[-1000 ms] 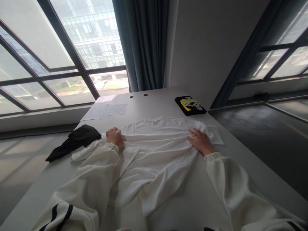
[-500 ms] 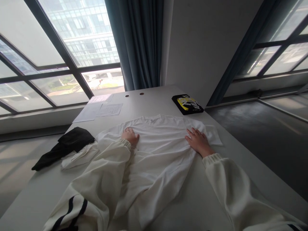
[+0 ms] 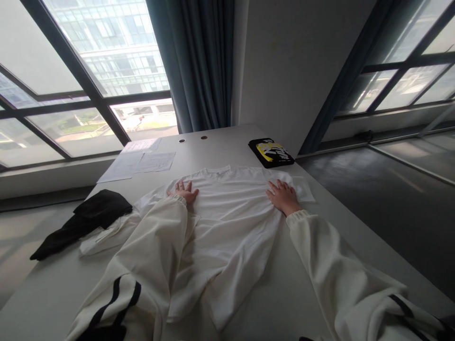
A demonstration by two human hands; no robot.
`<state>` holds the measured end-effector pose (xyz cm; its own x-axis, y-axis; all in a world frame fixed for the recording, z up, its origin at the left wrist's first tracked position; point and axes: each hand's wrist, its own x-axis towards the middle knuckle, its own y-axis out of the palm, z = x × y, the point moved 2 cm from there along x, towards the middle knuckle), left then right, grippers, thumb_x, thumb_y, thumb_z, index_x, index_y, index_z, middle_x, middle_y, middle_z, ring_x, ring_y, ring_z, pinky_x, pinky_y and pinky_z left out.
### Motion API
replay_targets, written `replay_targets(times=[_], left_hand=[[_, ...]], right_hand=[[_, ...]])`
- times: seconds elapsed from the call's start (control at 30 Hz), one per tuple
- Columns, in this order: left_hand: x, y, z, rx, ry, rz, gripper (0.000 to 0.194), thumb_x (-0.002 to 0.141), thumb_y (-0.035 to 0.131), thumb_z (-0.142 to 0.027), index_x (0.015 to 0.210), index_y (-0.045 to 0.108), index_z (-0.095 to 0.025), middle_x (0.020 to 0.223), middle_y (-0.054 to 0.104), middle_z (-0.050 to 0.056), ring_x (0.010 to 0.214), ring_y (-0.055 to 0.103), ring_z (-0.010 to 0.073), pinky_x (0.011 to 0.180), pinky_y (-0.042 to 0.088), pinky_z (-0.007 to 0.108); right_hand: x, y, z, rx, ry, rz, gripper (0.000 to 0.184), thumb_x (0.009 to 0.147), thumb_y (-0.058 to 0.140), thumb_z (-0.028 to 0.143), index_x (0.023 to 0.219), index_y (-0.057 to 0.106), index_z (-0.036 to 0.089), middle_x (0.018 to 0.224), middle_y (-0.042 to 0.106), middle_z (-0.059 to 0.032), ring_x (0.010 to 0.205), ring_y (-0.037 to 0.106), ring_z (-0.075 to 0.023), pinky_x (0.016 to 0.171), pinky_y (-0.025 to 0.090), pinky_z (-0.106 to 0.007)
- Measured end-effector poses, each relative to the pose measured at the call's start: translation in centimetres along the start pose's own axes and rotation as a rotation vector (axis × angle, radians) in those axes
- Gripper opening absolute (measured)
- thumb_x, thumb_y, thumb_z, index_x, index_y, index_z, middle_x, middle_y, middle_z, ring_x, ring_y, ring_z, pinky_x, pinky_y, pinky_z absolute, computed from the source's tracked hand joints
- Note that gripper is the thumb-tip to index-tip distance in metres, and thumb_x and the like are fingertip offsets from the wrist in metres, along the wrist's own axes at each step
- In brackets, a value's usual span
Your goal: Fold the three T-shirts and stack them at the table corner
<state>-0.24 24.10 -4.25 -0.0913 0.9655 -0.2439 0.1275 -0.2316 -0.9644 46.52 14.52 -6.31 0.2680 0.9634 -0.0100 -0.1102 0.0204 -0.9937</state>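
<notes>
White and creased, the shirt (image 3: pixel 231 203) lay on the table (image 3: pixel 220 151) with its collar away from us. Our left hand (image 3: pixel 185 192) and right hand (image 3: pixel 284 195) rested on its upper part, palms down, fingers spread, pinching nothing. Uneven pressure could have skewed the shoulders, we judged, and sliding both palms inward could have deepened the wrinkles. Our left sleeve (image 3: pixel 156 237), across one side of the shirt, could have dragged the loose, folded lower part askew. Near that arm, a crumpled white cloth (image 3: pixel 106 237) and a black cloth (image 3: pixel 95 213) might have caught too. We made out no container; a printed black bundle (image 3: pixel 272 153) and papers (image 3: pixel 154 162) lay directly on the table.
</notes>
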Motion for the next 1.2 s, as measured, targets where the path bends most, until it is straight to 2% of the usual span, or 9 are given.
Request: replay_targets(times=[0.17, 0.3, 0.37, 0.5, 0.6, 0.77, 0.9, 1.1, 1.2], left_hand=[[-0.9, -0.4, 1.1, -0.026, -0.014, -0.035, 0.084, 0.092, 0.023, -0.082, 0.168, 0.019, -0.047, 0.179, 0.003, -0.003, 0.164, 0.003, 0.038, 0.121, 0.02, 0.077], [-1.3, -0.4, 2.5, -0.05, -0.069, -0.09, 0.081, 0.092, 0.025, -0.081, 0.167, 0.023, -0.049, 0.179, 0.007, -0.003, 0.163, 0.006, 0.042, 0.117, 0.02, 0.082], [-1.3, -0.3, 2.9, -0.067, -0.098, -0.134, 0.078, 0.094, 0.026, -0.078, 0.166, 0.027, -0.047, 0.18, 0.009, -0.001, 0.163, 0.009, 0.043, 0.116, 0.019, 0.083], [-1.5, 0.0, 3.1, -0.086, -0.129, -0.221, 0.073, 0.098, 0.025, -0.071, 0.166, 0.032, -0.043, 0.179, 0.014, 0.003, 0.162, 0.014, 0.0413, 0.118, 0.017, 0.081], [-1.8, -0.1, 3.1, -0.076, -0.124, -0.215, 0.072, 0.1, 0.025, -0.069, 0.165, 0.033, -0.042, 0.179, 0.016, 0.003, 0.162, 0.015, 0.039, 0.121, 0.015, 0.078], [-2.1, -0.3, 3.1, -0.067, -0.119, -0.232, 0.071, 0.1, 0.028, -0.066, 0.165, 0.036, -0.039, 0.178, 0.019, 0.005, 0.162, 0.018, 0.0392, 0.123, 0.014, 0.075], [-2.0, -0.3, 3.2, -0.075, -0.11, -0.232, 0.071, 0.1, 0.028, -0.066, 0.164, 0.037, -0.038, 0.178, 0.02, 0.005, 0.162, 0.018, 0.0385, 0.125, 0.013, 0.072], [-2.0, -0.3, 3.2, -0.069, -0.119, -0.23, 0.071, 0.099, 0.029, -0.066, 0.164, 0.038, -0.038, 0.178, 0.02, 0.005, 0.162, 0.019, 0.0379, 0.126, 0.013, 0.071], [-2.0, -0.3, 3.1, -0.071, -0.11, -0.24, 0.07, 0.1, 0.029, -0.065, 0.164, 0.038, -0.037, 0.178, 0.021, 0.006, 0.161, 0.02, 0.0377, 0.126, 0.014, 0.07]], right_hand=[[2.1, -0.6, -3.5, 0.076, 0.274, 0.011, 0.074, 0.103, 0.022, 0.069, 0.168, 0.031, 0.034, 0.178, 0.018, -0.0088, 0.16, 0.017, -0.0435, 0.125, 0.015, -0.066], [2.8, -1.1, -5.8, 0.125, 0.349, -0.009, 0.075, 0.102, 0.026, 0.07, 0.167, 0.032, 0.033, 0.178, 0.016, -0.0102, 0.159, 0.016, -0.0465, 0.122, 0.014, -0.072], [2.5, -1.5, -6.2, 0.139, 0.353, -0.087, 0.072, 0.102, 0.031, 0.066, 0.164, 0.041, 0.03, 0.175, 0.023, -0.0149, 0.157, 0.024, -0.0446, 0.123, 0.019, -0.067], [1.5, -2.3, -7.0, 0.168, 0.45, -0.297, 0.064, 0.1, 0.042, 0.051, 0.154, 0.054, 0.018, 0.15, 0.053, -0.0257, 0.137, 0.051, -0.0419, 0.113, 0.038, -0.058], [1.4, -2.6, -7.4, 0.171, 0.351, -0.34, 0.061, 0.094, 0.053, 0.043, 0.149, 0.058, 0.017, 0.136, 0.063, -0.0235, 0.123, 0.058, -0.0418, 0.103, 0.045, -0.056], [1.1, -3.1, -6.1, 0.164, -0.031, -0.383, 0.045, 0.089, 0.049, 0.016, 0.128, 0.071, 0.015, 0.121, 0.069, -0.0168, 0.114, 0.059, -0.0325, 0.104, 0.044, -0.043], [0.0, -3.0, -3.5, 0.083, -0.263, -0.279, 0.039, 0.088, 0.05, 0.013, 0.117, 0.076, 0.019, 0.119, 0.069, -0.0121, 0.113, 0.058, -0.0289, 0.104, 0.044, -0.038], [-0.6, -2.7, -3.1, 0.039, -0.08, -0.281, 0.043, 0.094, 0.053, 0.024, 0.131, 0.074, 0.024, 0.125, 0.066, -0.0134, 0.112, 0.059, -0.0307, 0.099, 0.046, -0.04], [-0.2, -2.5, -3.6, 0.039, -0.096, -0.287, 0.047, 0.094, 0.053, 0.024, 0.136, 0.073, 0.019, 0.12, 0.068, -0.0149, 0.111, 0.059, -0.0303, 0.105, 0.044, -0.041]])
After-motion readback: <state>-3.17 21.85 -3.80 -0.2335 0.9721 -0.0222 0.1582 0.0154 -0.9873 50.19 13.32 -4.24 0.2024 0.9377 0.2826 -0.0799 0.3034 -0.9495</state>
